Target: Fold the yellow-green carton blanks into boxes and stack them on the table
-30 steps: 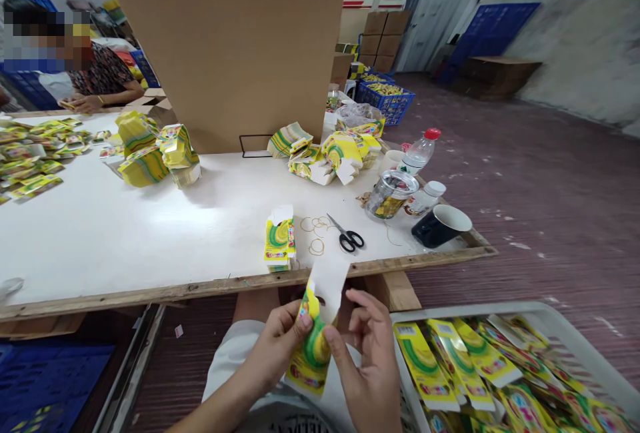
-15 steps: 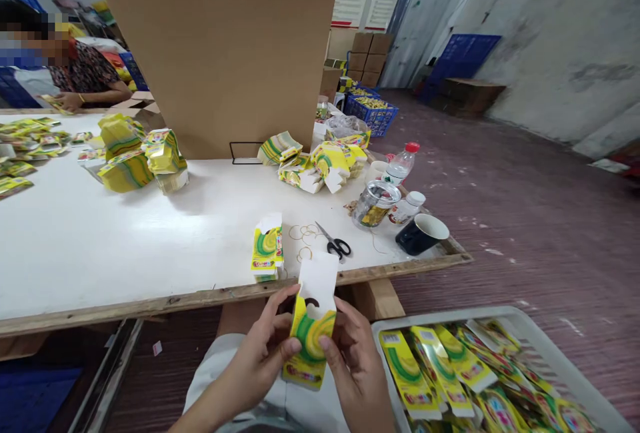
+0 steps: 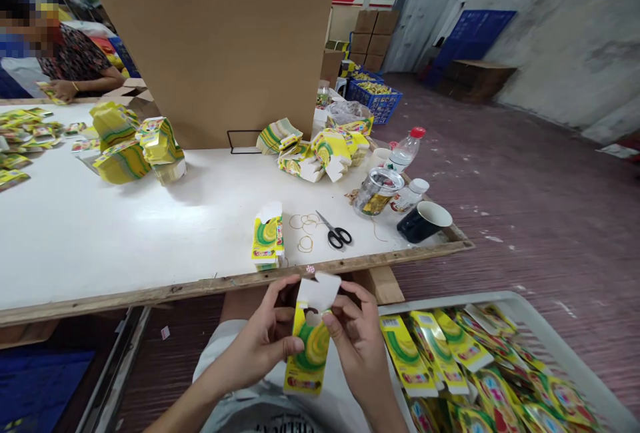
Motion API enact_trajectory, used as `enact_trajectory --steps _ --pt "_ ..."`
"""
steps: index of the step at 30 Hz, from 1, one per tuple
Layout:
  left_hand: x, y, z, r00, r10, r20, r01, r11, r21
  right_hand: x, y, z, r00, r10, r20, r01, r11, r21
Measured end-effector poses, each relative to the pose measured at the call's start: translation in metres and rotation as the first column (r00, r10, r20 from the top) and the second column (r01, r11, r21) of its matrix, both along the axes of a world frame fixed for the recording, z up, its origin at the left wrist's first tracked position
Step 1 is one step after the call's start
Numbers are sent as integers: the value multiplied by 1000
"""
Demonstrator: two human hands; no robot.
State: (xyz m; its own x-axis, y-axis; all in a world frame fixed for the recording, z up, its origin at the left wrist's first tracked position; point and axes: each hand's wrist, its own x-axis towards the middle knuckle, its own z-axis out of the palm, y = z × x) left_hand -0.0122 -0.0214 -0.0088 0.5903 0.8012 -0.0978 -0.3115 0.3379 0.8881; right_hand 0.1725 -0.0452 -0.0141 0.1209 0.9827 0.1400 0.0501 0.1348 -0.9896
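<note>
A small yellow and green carton (image 3: 311,353) is held upright above my lap, its white top flap (image 3: 320,291) bent over at the tip. My left hand (image 3: 273,330) grips the carton's left side, thumb on the front. On the other side my right hand (image 3: 353,333) is closed round the upper right edge, fingers at the flap. Beyond them on the white table (image 3: 210,233) lies a short stack of flat cartons (image 3: 268,236). Black-handled scissors (image 3: 339,236) and several rubber bands (image 3: 305,223) lie beside it.
At my right a grey tray (image 3: 515,298) holds many yellow cartons. A dark mug (image 3: 424,222), a clear jar (image 3: 379,192) and bottles stand at the table's right corner. Bundled cartons (image 3: 123,160) lie farther back, before a tall cardboard sheet (image 3: 215,46). A co-worker (image 3: 83,60) sits at far left.
The white flap, straight up before, is now folded at its tip. My right hand has moved up the carton to the flap. The camera view has shifted slightly.
</note>
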Motion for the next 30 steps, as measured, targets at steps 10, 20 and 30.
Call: enact_trajectory --steps 10,20,30 --pt "4 7 -14 961 150 -232 -127 986 111 12 8 8 983 168 75 -147 962 -229" --pt "8 11 -8 985 152 -80 -151 988 21 0 12 2 947 175 269 -100 957 -271" --pt "15 9 -12 944 278 -174 -247 952 180 1 12 -1 999 -38 -31 35 995 -91"
